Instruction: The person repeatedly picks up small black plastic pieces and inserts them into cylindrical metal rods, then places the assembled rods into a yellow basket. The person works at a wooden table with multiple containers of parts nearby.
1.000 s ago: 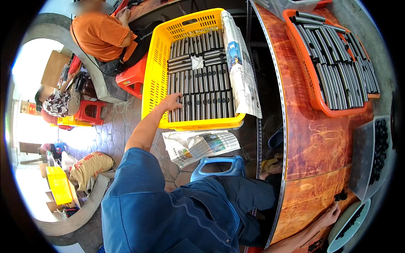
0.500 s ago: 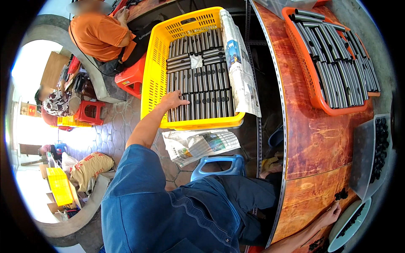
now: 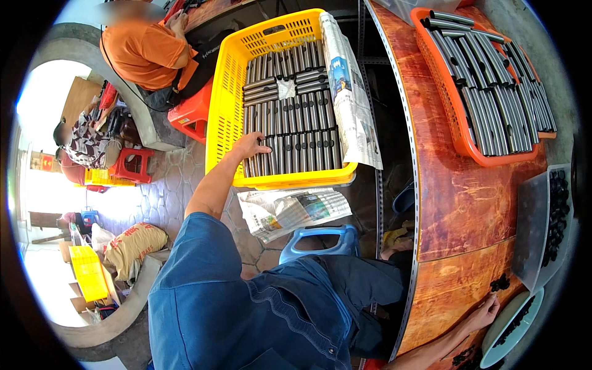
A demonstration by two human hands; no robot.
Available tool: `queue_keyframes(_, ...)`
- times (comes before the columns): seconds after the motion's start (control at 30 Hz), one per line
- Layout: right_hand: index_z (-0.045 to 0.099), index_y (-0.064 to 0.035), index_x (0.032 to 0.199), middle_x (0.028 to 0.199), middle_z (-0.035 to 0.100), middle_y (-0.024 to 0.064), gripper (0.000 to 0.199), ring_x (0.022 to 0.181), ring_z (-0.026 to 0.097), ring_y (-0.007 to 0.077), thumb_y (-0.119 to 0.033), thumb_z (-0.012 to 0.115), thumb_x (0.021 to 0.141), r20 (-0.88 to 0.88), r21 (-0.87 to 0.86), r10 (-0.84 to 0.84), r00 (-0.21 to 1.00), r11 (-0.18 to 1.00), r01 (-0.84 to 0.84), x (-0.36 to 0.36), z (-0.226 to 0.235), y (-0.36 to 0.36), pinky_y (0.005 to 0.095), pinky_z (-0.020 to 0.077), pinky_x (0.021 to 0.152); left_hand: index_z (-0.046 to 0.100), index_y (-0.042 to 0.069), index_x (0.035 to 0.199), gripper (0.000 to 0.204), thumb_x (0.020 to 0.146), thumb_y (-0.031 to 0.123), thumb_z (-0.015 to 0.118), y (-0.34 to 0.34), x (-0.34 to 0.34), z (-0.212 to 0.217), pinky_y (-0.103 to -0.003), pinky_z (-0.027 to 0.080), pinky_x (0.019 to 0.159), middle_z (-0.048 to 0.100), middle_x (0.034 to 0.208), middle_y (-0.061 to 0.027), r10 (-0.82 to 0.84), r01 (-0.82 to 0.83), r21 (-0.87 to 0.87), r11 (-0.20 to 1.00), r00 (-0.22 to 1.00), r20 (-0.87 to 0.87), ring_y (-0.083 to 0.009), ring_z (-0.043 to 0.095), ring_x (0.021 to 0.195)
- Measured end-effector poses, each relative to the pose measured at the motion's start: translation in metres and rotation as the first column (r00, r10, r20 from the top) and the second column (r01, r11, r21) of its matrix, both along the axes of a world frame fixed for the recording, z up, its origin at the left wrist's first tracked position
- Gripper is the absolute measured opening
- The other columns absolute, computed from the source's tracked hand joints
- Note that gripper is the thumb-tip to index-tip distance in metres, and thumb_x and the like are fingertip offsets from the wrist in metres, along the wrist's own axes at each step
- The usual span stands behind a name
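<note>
1. My left hand [image 3: 248, 145] is over the yellow basket [image 3: 223, 114], fingers bent down onto metal tubes [image 3: 305, 151] at the left end of the near rows, thumb a little apart. Can't tell from here if I grip one.
2. My right hand [image 3: 486, 310] is low on the wooden table [image 3: 472, 203], fingers loosely curled, beside a small pile of black parts [image 3: 499, 283]. Can't tell if I have hold of any.
3. Tubes fill the yellow basket in rows; one row lies crosswise, with a white scrap [image 3: 286, 89] in its middle.
4. Newspaper [image 3: 347, 92] drapes over the basket's right side; another printed sheet [image 3: 293, 213] lies below its near edge, close to a blue stool [image 3: 350, 240].
5. Right of my right hand I see a pale bowl [image 3: 523, 325] with black parts; beyond, a clear bin [image 3: 531, 228] with more.
6. Far on the table: an orange basket [image 3: 502, 161] stacked with tubes.
7. Upper left, a person in orange [image 3: 148, 52] by a red stool [image 3: 194, 111]; another in a patterned top [image 3: 89, 145], further off.
</note>
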State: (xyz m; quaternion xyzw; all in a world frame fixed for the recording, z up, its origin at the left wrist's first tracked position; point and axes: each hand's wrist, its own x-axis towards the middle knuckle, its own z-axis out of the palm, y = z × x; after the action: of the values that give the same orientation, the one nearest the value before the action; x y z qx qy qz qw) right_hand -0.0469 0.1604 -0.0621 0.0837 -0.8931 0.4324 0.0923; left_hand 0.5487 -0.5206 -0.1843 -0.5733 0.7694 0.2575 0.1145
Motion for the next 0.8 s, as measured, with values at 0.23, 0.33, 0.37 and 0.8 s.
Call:
queue_keyframes(0.23,0.067,0.0025,0.100,0.092,0.066,0.0074,0.029,0.083,0.058,0.0156,-0.025,0.061,0.104,-0.031,0.006,-0.008,0.999,1.000,0.008,0.003,-0.001,0.000,0.0315,0.0488,0.076,0.065,0.010,0.126,0.065,0.076,0.046,0.085,0.003,-0.008,0.007,-0.041,0.054,0.079,0.069,0.085,-0.0151,-0.037,0.039,0.014,0.999,0.994,-0.099,-0.0312,0.068,0.086)
queue_keyframes(0.33,0.067,0.0027,0.098,0.092,0.066,0.0071,0.029,0.083,0.059,0.0145,-0.025,0.061,0.104,-0.016,0.002,0.006,1.000,1.000,-0.006,0.001,0.000,-0.002,0.0294,0.0494,0.077,0.065,0.010,0.126,0.064,0.077,0.046,0.085,0.005,-0.009,0.007,-0.042,0.054,0.078,0.069,0.084,-0.0153,-0.069,0.068,-0.019,0.997,0.994,-0.079,-0.0317,0.068,0.085)
queue_keyframes(0.37,0.067,0.0027,0.098,0.093,0.067,0.0074,0.029,0.084,0.059,0.0147,-0.025,0.061,0.104,-0.023,-0.010,0.010,1.000,1.000,-0.010,0.004,0.002,-0.006,0.0293,0.0497,0.078,0.065,0.010,0.127,0.064,0.077,0.045,0.084,0.006,-0.010,0.007,-0.042,0.054,0.078,0.069,0.084,-0.0154,-0.079,0.077,-0.033,0.996,0.994,-0.074,-0.0319,0.068,0.085)
queue_keyframes(0.8,0.068,0.0031,0.099,0.092,0.068,0.0087,0.031,0.083,0.059,0.0167,-0.026,0.061,0.104,0.013,0.070,-0.005,1.000,0.998,0.005,-0.009,-0.009,0.014,0.0346,0.0504,0.078,0.041,0.016,0.151,0.093,0.076,0.055,0.078,0.034,-0.032,0.058,-0.051,0.045,0.105,0.044,0.151,-0.0156,-0.714,0.731,-0.310,0.608,0.674,0.190,-0.0385,0.045,0.136)
